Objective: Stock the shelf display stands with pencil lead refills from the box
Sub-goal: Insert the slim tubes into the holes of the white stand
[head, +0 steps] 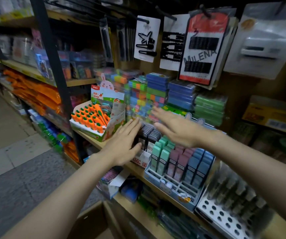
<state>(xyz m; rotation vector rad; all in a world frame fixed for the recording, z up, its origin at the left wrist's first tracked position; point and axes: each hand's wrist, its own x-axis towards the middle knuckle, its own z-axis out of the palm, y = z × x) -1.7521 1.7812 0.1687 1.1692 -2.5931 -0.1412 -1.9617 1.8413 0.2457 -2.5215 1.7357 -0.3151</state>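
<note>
While reaching over the shelf [94, 143], flanking the dark refill packs [150, 135] standing upright in their small stand [143, 156]: left hand [123, 144] touching its side, nearer; right hand [175, 128] hovering above, both flat, holding nothing

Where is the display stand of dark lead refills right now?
In the head view, centre: the dark refill stand sits on the shelf between the carrot box and the pastel stand, between both hands.

Two bare forearms are showing, with no sleeve covering either as far as the frame's edge. The left hand [121, 145] and the right hand [175, 128] are wearing nothing: no rings, watch or gloves.
</note>
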